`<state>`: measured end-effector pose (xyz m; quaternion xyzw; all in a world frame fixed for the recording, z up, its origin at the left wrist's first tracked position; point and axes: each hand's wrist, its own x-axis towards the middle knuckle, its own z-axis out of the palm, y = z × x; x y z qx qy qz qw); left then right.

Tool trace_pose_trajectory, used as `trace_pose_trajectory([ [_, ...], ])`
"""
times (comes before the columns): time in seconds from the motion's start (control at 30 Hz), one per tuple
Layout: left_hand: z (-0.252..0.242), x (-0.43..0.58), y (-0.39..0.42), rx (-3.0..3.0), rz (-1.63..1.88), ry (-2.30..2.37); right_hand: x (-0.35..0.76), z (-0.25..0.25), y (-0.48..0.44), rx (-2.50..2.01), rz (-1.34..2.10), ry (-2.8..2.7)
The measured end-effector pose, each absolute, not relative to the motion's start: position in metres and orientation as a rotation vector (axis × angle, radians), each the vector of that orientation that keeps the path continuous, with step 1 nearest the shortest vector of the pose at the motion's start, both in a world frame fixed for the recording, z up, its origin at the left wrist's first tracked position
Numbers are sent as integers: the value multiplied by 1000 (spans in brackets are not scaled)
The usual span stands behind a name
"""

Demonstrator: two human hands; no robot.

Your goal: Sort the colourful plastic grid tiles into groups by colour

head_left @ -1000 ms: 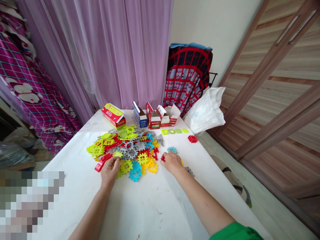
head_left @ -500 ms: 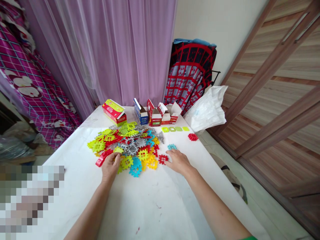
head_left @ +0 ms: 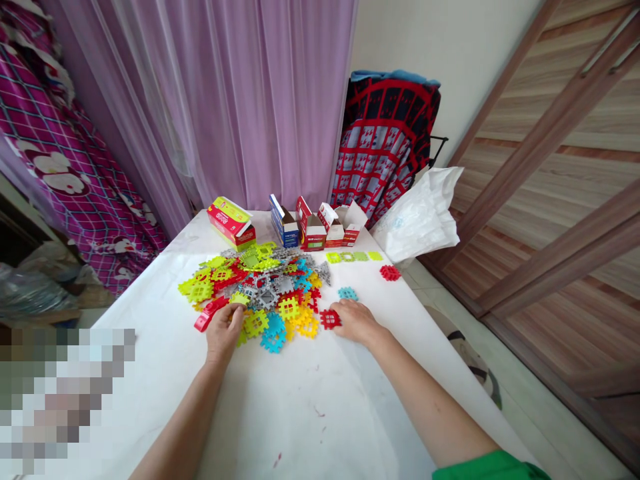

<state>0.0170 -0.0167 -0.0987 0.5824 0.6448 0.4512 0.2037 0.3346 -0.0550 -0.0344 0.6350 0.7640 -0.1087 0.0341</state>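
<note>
A heap of toothed plastic building tiles in lime, grey, red, blue and yellow lies on the white table. My left hand rests at its near left side, thumb and fingers closed on a lime tile. Beside that hand is a red curved piece. Right of the heap, my right hand has its fingers closed on the edge of a red tile, which lies at the table surface. Just beyond those fingers sits a blue tile.
Small open cartons and a red-yellow box stand along the back. A row of lime tiles and a red stack lie at the right. A white bag stands by the right edge.
My right hand has drawn in around the red tile, its fingers now bent closer to it. The left hand stays at the lime tile. The view has shifted slightly.
</note>
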Motion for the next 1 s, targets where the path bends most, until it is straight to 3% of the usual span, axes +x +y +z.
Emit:
trace_pose_trajectory([
  [0.23,-95,18,-18,1631,1252,1801,344,-38,-47,1849,-323,2543],
  [0.47,-96,18,-18,1623,1243,1816,330,-28,-66,2075,-257,2236],
  [1.0,-96,16,-18,1627,1257,1836,364,-31,-52,1706,-433,2590],
])
